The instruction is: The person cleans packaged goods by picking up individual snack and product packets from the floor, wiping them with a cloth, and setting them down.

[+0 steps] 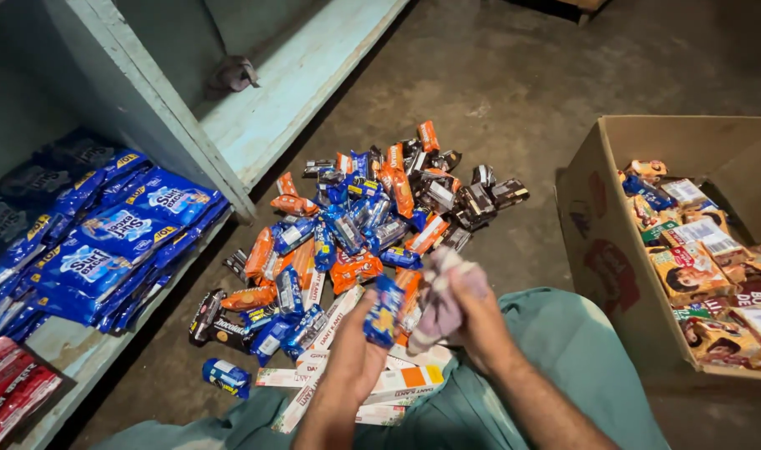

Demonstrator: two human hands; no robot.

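Fingers of the left hand (pixel 357 346) are pinched on a small blue packet (pixel 383 311) above the floor pile (pixel 355 225), right hand (pixel 468 312) bunching a rag (pixel 437 296) against it; I'd grip its edges and wipe both faces.

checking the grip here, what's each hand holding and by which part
The left hand holds a small blue packet by its lower end, fingers wrapped around it. The right hand grips a bunched pale cloth around its middle.
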